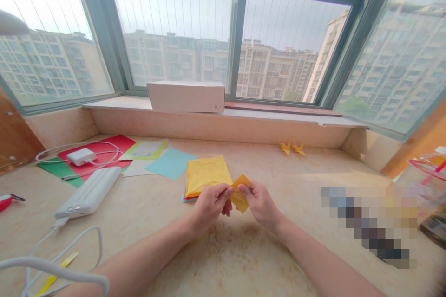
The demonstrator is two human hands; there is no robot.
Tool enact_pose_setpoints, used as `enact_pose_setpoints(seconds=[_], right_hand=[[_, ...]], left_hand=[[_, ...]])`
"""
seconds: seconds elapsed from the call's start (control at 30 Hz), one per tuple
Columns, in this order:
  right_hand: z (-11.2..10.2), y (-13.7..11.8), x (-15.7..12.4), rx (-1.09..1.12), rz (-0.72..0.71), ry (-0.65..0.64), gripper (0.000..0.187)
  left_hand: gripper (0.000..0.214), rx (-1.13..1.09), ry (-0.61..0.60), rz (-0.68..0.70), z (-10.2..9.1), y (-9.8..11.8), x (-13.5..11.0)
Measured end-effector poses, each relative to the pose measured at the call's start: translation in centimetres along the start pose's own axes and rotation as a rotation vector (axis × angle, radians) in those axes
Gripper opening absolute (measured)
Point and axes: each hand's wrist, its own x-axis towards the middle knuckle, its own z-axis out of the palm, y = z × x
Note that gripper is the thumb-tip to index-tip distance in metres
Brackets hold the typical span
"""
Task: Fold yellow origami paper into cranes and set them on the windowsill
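Note:
Between my two hands is a small folded piece of yellow origami paper (240, 200), its layers creased into a pointed shape. My left hand (216, 202) pinches its left side, thumb on top. On the right side, my right hand (261, 199) grips it with the thumb pressed near the upper part. Just behind my left hand lies a stack of folding paper (208, 171), yellow on top with red and blue edges showing below. Two small yellow folded paper cranes (291, 149) stand near the back of the counter, to the right.
At the left lie a white power bank (88, 192), a white charger (81, 156), looping white cables (52, 267) and red, green and blue paper sheets (171, 163). A white box (186, 97) stands on the window sill. A blurred-out object (369, 227) and a clear plastic container (427, 176) are at the right.

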Motion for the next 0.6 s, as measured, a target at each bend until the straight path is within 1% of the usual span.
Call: enact_pose_setpoints(seconds=[0.1, 0.27, 0.47, 0.6], right_hand=[[-0.1, 0.2, -0.1, -0.030, -0.002, 0.055, 0.038], [-0.3, 0.5, -0.2, -0.134, 0.017, 0.090, 0.038], [-0.8, -0.1, -0.5, -0.358, -0.024, 0.105, 0.040], [-1.1, -0.5, -0.5, -0.411, -0.036, 0.097, 0.041]], left_hand=[[0.045, 0.053, 0.006, 0.015, 0.1, 0.3, -0.3], [0.043, 0.175, 0.027, 0.044, 0.1, 0.5, -0.4], [0.042, 0.318, 0.022, 0.111, -0.1, 0.3, -0.3], [0.042, 0.340, 0.010, 0.128, -0.2, 0.2, -0.2]])
